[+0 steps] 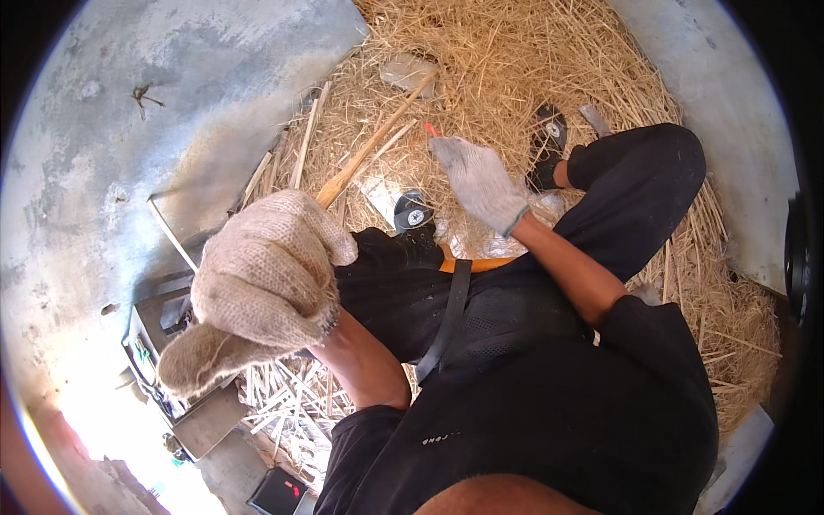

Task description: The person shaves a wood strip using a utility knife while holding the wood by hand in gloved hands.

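Observation:
My left hand (pixel 266 270), in a beige knitted work glove, is raised close to the view with its fingers curled into a fist. A pale bamboo strip (pixel 369 148) slants from the straw and widens toward this hand, its near end hidden behind the glove. My right hand (pixel 482 184), in a pale glove with a green cuff edge, is farther off above my lap. Its fingers are closed, and a small red tip (pixel 432 130) sticks out beyond them. What that tip belongs to is hidden.
Straw and shavings (pixel 524 60) cover the ground around my dark shoes (pixel 414 212). Worn grey concrete (pixel 215 77) lies at the left. An open metal box (pixel 163 335) with small items stands at lower left, near a black case (pixel 279 493). An orange edge (pixel 481 264) shows beneath me.

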Available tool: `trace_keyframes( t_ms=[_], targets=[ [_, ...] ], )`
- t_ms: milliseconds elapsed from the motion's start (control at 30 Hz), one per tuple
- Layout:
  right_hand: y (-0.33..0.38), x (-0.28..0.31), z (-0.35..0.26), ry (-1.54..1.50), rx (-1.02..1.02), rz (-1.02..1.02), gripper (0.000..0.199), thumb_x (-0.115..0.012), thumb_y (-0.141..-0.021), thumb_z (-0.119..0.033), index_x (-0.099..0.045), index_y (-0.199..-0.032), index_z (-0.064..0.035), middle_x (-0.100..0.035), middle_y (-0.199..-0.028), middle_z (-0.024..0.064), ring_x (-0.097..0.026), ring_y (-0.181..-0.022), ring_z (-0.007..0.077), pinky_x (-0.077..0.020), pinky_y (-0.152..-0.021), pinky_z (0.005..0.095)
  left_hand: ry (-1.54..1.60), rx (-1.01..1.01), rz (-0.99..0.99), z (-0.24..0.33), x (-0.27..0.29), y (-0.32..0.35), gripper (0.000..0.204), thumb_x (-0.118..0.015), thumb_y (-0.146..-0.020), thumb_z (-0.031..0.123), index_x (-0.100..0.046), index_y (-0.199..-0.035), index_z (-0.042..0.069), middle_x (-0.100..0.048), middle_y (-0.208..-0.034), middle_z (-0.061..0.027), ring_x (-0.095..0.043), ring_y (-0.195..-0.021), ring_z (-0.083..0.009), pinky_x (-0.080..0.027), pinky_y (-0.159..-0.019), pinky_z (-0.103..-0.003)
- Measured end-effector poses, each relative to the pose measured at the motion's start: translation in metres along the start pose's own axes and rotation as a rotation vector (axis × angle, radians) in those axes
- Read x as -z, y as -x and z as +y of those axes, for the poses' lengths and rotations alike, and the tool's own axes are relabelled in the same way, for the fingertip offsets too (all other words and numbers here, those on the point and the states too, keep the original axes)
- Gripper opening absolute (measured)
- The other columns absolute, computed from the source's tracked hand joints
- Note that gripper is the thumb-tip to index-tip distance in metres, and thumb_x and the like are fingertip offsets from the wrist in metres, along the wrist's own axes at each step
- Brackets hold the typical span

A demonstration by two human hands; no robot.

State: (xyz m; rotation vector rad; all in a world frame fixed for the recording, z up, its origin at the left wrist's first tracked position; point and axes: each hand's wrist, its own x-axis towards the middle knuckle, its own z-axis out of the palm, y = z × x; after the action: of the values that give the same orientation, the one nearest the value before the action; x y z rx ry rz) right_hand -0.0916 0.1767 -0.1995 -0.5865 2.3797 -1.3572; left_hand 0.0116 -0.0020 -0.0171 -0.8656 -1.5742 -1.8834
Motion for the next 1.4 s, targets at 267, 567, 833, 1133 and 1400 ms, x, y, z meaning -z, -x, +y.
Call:
trace_keyframes(
  t_ms=[267, 567, 833, 1133, 1400],
  targets=[
    [0.034, 0.002, -0.082, -0.14, 0.155, -0.207, 0.03, -0.056, -0.102, -0.029, -0.062, -0.098, 0.0005, -0.061, -0.077, 0.0196, -0.067, -0.071, 0.0327, -0.0497, -0.058, 0.0404, -0.019, -0.03, 0.16, 0.001, 0.014, 0.009, 0.08, -0.023, -0.1, 0.07, -0.061, -0.06, 0.013, -0.05, -0.051, -0.004, -0.046, -0.048, -0.019, -0.047, -0.059, -0.039],
    [-0.018, -0.021, 0.013, 0.081, 0.166, 0.156, 0.054, -0.043, -0.104, -0.05, -0.066, -0.113, -0.0022, -0.066, -0.075, 0.0257, -0.066, -0.061, 0.036, -0.0496, -0.055, 0.0469, -0.019, -0.027, 0.161, -0.004, 0.008, 0.007, 0.08, -0.022, -0.102, 0.068, -0.059, -0.059, 0.013, -0.047, -0.05, -0.0044, -0.043, -0.047, -0.018, -0.048, -0.06, -0.04],
    [0.009, -0.009, -0.066, -0.188, 0.205, -0.188, 0.041, -0.053, -0.102, -0.041, -0.063, -0.104, -0.001, -0.063, -0.07, 0.0162, -0.067, -0.064, 0.0273, -0.049, -0.05, 0.0381, -0.022, -0.051, 0.358, -0.001, 0.009, 0.016, 0.076, -0.026, -0.101, 0.068, -0.053, -0.055, 0.014, -0.043, -0.048, -0.0039, -0.038, -0.046, -0.0184, -0.038, -0.053, -0.038],
    [-0.043, -0.017, 0.009, -0.074, -0.014, 0.095, 0.079, -0.032, -0.1, -0.07, -0.067, -0.097, 0.0009, -0.058, -0.062, 0.0205, -0.06, -0.055, 0.0362, -0.0493, -0.059, 0.0469, -0.068, -0.089, 0.355, -0.006, 0.002, 0.013, 0.078, -0.022, -0.102, 0.067, -0.049, -0.051, 0.016, -0.041, -0.044, -0.0023, -0.038, -0.041, -0.0179, -0.038, -0.049, -0.036],
    [-0.009, -0.023, -0.065, -0.15, 0.292, -0.167, 0.052, -0.046, -0.104, -0.045, -0.067, -0.112, 0.0022, -0.061, -0.064, 0.0144, -0.06, -0.052, 0.0229, -0.0472, -0.05, 0.0375, -0.046, -0.099, 0.47, -0.005, 0.008, 0.016, 0.074, -0.025, -0.104, 0.065, -0.049, -0.054, 0.015, -0.04, -0.046, -0.0018, -0.038, -0.044, -0.0177, -0.041, -0.053, -0.039]
  ],
)
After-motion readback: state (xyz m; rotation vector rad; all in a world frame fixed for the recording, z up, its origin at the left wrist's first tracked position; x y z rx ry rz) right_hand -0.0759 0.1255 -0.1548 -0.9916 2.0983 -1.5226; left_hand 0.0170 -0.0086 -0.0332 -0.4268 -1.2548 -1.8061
